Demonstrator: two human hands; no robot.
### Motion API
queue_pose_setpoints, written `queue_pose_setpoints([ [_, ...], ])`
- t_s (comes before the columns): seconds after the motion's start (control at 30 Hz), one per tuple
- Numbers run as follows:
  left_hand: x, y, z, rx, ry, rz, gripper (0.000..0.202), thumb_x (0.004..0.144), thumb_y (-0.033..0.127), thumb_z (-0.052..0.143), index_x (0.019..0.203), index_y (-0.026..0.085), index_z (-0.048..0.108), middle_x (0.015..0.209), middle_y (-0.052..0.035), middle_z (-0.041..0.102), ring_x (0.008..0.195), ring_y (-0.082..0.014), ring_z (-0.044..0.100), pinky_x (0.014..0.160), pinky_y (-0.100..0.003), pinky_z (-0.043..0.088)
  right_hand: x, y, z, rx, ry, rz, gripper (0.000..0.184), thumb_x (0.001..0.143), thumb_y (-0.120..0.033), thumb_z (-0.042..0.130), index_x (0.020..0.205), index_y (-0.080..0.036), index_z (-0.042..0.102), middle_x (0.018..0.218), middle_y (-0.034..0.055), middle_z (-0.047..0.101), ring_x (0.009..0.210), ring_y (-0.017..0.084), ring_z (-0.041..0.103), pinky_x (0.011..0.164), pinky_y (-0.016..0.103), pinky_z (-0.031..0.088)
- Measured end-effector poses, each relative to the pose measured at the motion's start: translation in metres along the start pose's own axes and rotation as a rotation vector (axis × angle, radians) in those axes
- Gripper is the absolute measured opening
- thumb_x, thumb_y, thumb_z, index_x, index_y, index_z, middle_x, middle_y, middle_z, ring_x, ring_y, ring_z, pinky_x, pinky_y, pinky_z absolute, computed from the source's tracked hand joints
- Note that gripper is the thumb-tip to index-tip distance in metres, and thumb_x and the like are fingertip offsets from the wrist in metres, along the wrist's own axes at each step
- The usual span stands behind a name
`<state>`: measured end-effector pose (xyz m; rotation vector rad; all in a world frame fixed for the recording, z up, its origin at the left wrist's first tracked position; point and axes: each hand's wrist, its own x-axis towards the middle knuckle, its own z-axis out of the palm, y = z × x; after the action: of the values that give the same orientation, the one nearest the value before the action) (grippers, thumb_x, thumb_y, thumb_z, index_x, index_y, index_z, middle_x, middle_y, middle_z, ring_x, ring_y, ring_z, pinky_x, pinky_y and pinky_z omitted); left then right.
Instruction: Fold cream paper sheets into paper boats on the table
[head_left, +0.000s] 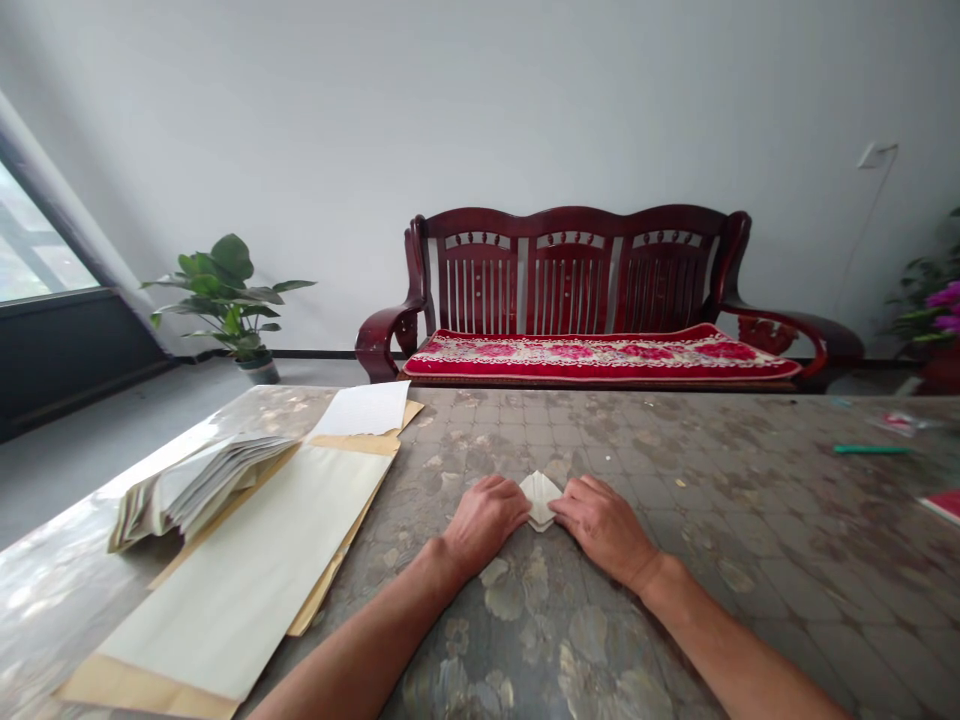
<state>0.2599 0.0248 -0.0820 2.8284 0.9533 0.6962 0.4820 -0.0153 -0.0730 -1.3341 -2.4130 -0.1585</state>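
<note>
Holds one small folded white paper [539, 500] down at the table [787, 520], well in from the far edge and clear of the left edge. Has two hands on it: left hand [487, 522] with fingers closed on the paper's left corner, right hand [604, 525] with fingers pinching its right corner. Toward the left edge, shows one fanned stack of folded papers [202, 490], too tightly layered to count, beside one large pale sheet [255, 570] over brown paper [127, 685]; at the far edge, one smaller white sheet [364, 410]. Toward the right, carries one green stick [870, 450] and one red-and-clear packet [896, 424]. Wears a grey-brown floral grid across the tabletop. Beyond the far edge, shows one dark red wooden bench [570, 290] with three back panels and one red floral cushion [570, 355]. Past the far left corner, includes one potted green plant [225, 290]; at far right, one flowering plant [943, 300]. Backs onto one pale wall [300, 120].
</note>
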Motion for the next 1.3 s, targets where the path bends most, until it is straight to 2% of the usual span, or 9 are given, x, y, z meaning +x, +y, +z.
queue_pose_setpoints([
  [0.17, 0.002, -0.001, -0.005, -0.116, -0.009, -0.155, 0.025, 0.096, 0.03, 0.052, 0.081, 0.02, 0.069, 0.083, -0.0019, 0.068, 0.082, -0.0151, 0.061, 0.079, -0.025, 0.044, 0.001, 0.001, 0.004, 0.036, 0.002, 0.071, 0.014, 0.093, -0.028, 0.058, 0.088, -0.025, 0.071, 0.082, 0.002, 0.061, 0.086, 0.019, 0.055, 0.076, 0.029, 0.041],
  [0.33, 0.005, -0.001, -0.007, -0.219, 0.013, -0.262, 0.019, 0.092, 0.026, 0.058, 0.076, 0.02, 0.068, 0.081, -0.001, 0.066, 0.084, -0.015, 0.06, 0.076, -0.023, 0.043, 0.007, 0.001, 0.006, 0.121, -0.008, 0.234, 0.022, 0.096, -0.03, 0.052, 0.082, -0.023, 0.066, 0.084, 0.0019, 0.061, 0.088, 0.018, 0.057, 0.075, 0.027, 0.04],
  [0.57, 0.01, -0.004, -0.003, -0.216, 0.023, -0.4, 0.02, 0.09, 0.026, 0.057, 0.072, 0.019, 0.063, 0.081, -0.002, 0.062, 0.083, -0.0166, 0.059, 0.074, -0.025, 0.042, 0.016, -0.001, 0.009, 0.13, -0.052, 0.358, 0.023, 0.097, -0.026, 0.045, 0.082, -0.022, 0.063, 0.088, 0.0034, 0.062, 0.09, 0.018, 0.058, 0.078, 0.027, 0.039],
  [0.8, 0.016, -0.002, -0.002, -0.166, 0.014, -0.465, 0.02, 0.087, 0.025, 0.057, 0.069, 0.019, 0.06, 0.08, -0.0031, 0.059, 0.085, -0.0182, 0.058, 0.076, -0.027, 0.042, 0.02, -0.001, 0.009, 0.193, -0.058, 0.427, 0.02, 0.092, -0.025, 0.047, 0.078, -0.022, 0.06, 0.085, 0.002, 0.063, 0.085, 0.017, 0.058, 0.074, 0.026, 0.037],
  [1.03, 0.018, 0.001, -0.001, -0.142, 0.019, -0.487, 0.018, 0.085, 0.024, 0.059, 0.067, 0.019, 0.057, 0.083, -0.0041, 0.059, 0.089, -0.0193, 0.057, 0.083, -0.03, 0.042, 0.023, 0.0, 0.009, 0.244, -0.061, 0.473, 0.01, 0.088, -0.023, 0.051, 0.081, -0.023, 0.058, 0.085, 0.0007, 0.066, 0.083, 0.016, 0.058, 0.071, 0.026, 0.035],
  [1.3, 0.018, 0.006, -0.004, -0.001, -0.039, -0.536, 0.019, 0.088, 0.031, 0.056, 0.073, 0.02, 0.059, 0.091, -0.0046, 0.057, 0.091, -0.0212, 0.055, 0.08, -0.031, 0.042, 0.026, -0.005, 0.007, 0.195, -0.071, 0.495, 0.008, 0.088, -0.02, 0.051, 0.084, -0.023, 0.058, 0.089, 0.0013, 0.068, 0.089, 0.017, 0.061, 0.071, 0.025, 0.035],
])
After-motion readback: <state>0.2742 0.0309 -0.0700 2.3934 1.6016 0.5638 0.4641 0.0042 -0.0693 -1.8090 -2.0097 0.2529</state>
